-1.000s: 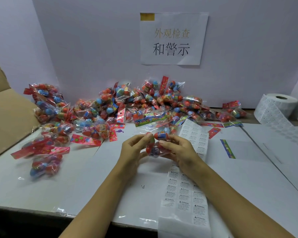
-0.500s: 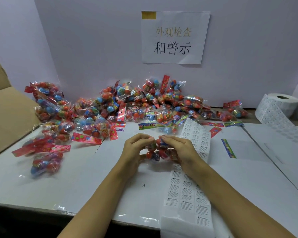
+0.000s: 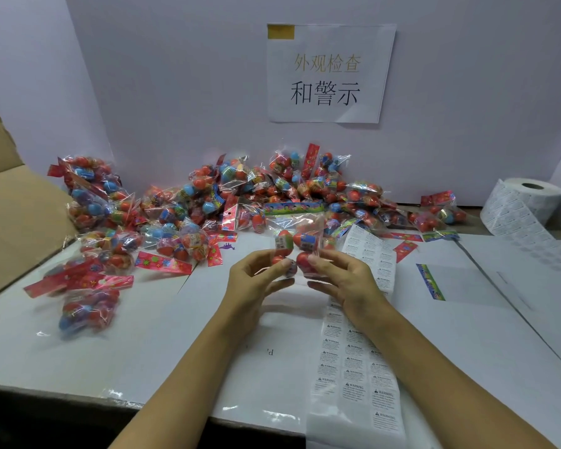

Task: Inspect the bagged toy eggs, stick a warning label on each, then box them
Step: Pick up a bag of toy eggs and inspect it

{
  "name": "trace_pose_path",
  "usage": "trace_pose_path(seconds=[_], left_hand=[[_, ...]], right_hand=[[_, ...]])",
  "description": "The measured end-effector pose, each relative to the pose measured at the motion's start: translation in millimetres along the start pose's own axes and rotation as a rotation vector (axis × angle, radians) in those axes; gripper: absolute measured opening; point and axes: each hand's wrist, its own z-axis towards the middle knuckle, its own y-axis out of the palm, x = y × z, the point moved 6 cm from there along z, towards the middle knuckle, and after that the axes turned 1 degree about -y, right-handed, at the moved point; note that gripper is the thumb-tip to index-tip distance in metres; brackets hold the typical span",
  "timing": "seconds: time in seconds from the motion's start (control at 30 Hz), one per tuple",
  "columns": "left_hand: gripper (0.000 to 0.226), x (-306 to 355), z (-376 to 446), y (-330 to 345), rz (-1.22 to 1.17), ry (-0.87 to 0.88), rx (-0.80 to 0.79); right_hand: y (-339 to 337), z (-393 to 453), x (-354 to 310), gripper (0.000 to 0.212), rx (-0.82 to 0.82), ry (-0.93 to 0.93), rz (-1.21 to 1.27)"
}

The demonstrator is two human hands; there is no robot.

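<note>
Lifted since a moment ago, the clear plastic bag of red toy eggs [image 3: 297, 246] now stands upright between both hands above the white desk [image 3: 143, 345], its printed header strip up near the pile instead of folded down by the knuckles. Its lower corners sit between the fingertips: the left hand [image 3: 256, 280] pinches the bottom-left part with thumb and curled fingers, and the right hand [image 3: 344, 283] pinches the bottom-right the same way, both grips narrow, closed on the film, the remaining fingers loosely bent below. Eggs inside hang just above the fingers, touching them through the plastic.

Under the right hand and running toward the near desk edge lies a long white sheet of warning labels [image 3: 353, 367]. Behind the held bag, a heap of similar bagged eggs [image 3: 208, 202] spreads along the back wall, with a few loose bags off to the left. A brown cardboard box [image 3: 10, 215] stands open at the far left, a roll of white labels [image 3: 525, 205] at the far right, and a paper sign with Chinese characters [image 3: 329, 72] is fixed to the wall.
</note>
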Motion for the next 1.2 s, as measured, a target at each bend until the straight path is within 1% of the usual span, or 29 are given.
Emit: trace_pose_path(seconds=[0.2, 0.43, 0.57, 0.63, 0.73, 0.8, 0.87, 0.97, 1.03, 1.07, 1.1, 1.13, 1.17, 1.2], left_hand=[[0.044, 1.6, 0.1, 0.7, -0.018, 0.019, -0.002], [0.043, 0.2, 1.6, -0.6, -0.004, 0.009, 0.008], [0.033, -0.9, 1.8, -2.2, 0.02, 0.004, 0.029], [0.032, -1.3, 1.1, -4.5, 0.063, 0.011, 0.065], [0.031, -1.6, 1.3, -6.8, 0.229, 0.032, 0.145], [0.028, -2.0, 2.3, -10.6, 0.303, 0.047, 0.21], [0.029, -3.0, 4.2, -21.1, 0.416, 0.051, 0.305], [0.029, -6.0, 6.8, -31.0, 0.752, 0.014, 0.371], [0.043, -8.7, 5.6, -29.3, 0.952, 0.017, 0.391], [0.051, -5.3, 2.4, -26.6, 1.048, 0.062, 0.418], [0.056, 2.2, -1.3, -21.8, 1.104, 0.163, 0.442], [0.054, 12.0, -5.5, -14.4, 1.105, 0.315, 0.426], [0.049, 19.0, -9.6, -5.2, 1.065, 0.47, 0.343], [0.045, 21.1, -14.0, 5.1, 1.011, 0.574, 0.196]], right_hand=[[-2.4, 2.5, 0.9, 0.041, 0.01, -0.033, 0.001], [-1.5, 3.1, 1.3, 0.04, -0.002, -0.031, 0.012], [-2.5, 3.5, 2.3, 0.046, 0.004, -0.027, -0.02], [-3.6, 3.1, 2.0, 0.045, 0.01, -0.035, -0.064], [-5.3, 2.0, 1.4, 0.039, 0.031, -0.046, -0.165], [-12.3, 3.1, 1.0, 0.03, 0.124, -0.035, -0.215], [-22.6, 5.3, -0.9, 0.028, 0.228, -0.021, -0.223], [-33.5, 7.1, -6.1, 0.03, 0.308, -0.013, -0.181], [-37.2, 7.1, -8.1, 0.028, 0.337, -0.017, -0.145], [-38.7, 7.2, -8.8, 0.028, 0.352, -0.023, -0.131], [-40.1, 7.2, -9.5, 0.028, 0.369, -0.026, -0.126], [-41.2, 7.1, -9.8, 0.027, 0.383, -0.027, -0.126], [-41.8, 7.3, -10.5, 0.026, 0.392, -0.027, -0.128], [-41.8, 7.4, -10.7, 0.026, 0.394, -0.029, -0.126]])
